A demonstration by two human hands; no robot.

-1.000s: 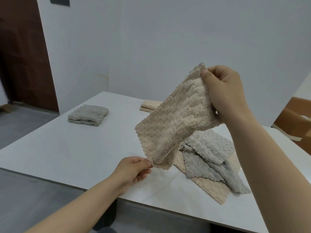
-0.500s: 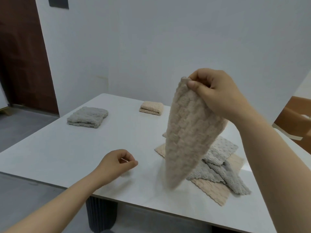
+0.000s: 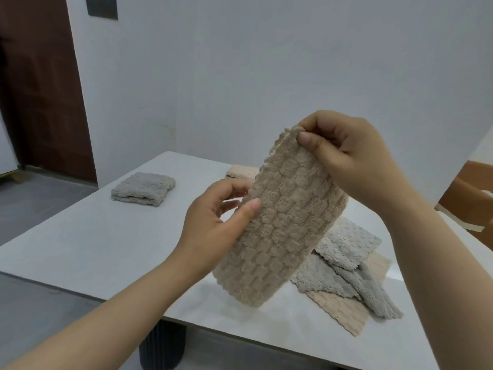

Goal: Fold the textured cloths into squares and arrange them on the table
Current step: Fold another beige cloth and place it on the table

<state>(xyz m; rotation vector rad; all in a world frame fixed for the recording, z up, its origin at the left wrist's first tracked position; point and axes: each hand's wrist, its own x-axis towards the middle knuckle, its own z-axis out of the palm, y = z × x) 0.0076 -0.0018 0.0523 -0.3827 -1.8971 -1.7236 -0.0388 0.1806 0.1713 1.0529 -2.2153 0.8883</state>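
Holding beige cloth (image 3: 282,231) doubled above desk (image 3: 93,236): right hand (image 3: 354,161) fingers (image 3: 306,140) pinch top corner, left hand (image 3: 213,225) fingers pinch side edge (likely steadying strip for next fold). Unfolded heap (image 3: 346,268) lies on desk.

One folded cloth (image 3: 142,188) is set far left on the table (image 3: 80,244). A second folded cloth (image 3: 241,172) is placed right of it, partly hidden behind the held cloth (image 3: 280,231). A loose pile (image 3: 344,265) is spread near right, behind the held cloth.
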